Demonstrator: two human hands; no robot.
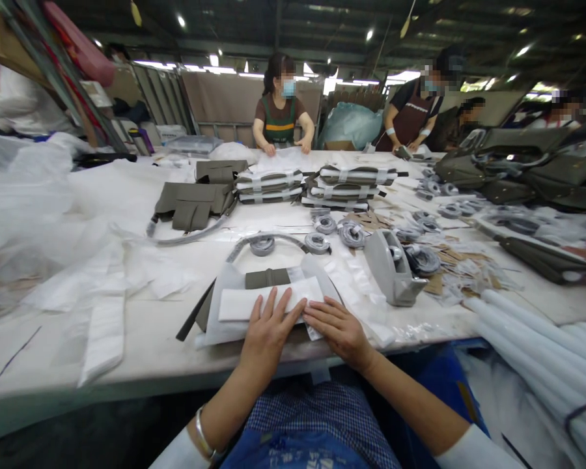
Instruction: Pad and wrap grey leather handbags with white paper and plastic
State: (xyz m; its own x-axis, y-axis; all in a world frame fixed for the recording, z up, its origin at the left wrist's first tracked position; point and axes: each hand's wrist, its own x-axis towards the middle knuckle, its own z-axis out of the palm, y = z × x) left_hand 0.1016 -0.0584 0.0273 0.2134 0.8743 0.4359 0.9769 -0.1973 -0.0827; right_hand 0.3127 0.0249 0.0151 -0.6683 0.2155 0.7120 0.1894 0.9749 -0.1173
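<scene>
My left hand (268, 329) lies flat with fingers stretched out on a white foam sheet (254, 303) that wraps an olive-grey bag piece (267, 278) near the table's front edge. My right hand (339, 329) rests beside it, fingers flat and together, pressing the right end of the same white wrap. The wrapped piece lies on a larger white sheet, and a dark strap (195, 311) sticks out at its left. A grey tape dispenser (390, 267) stands just right of my right hand.
Stacks of wrapped olive pieces (312, 184) sit mid-table, with rolled grey straps (339, 231) and paper scraps to the right. White foam sheets (102, 286) cover the left. White tubes (542, 345) lie at the right edge. Several people work at the far side (279, 107).
</scene>
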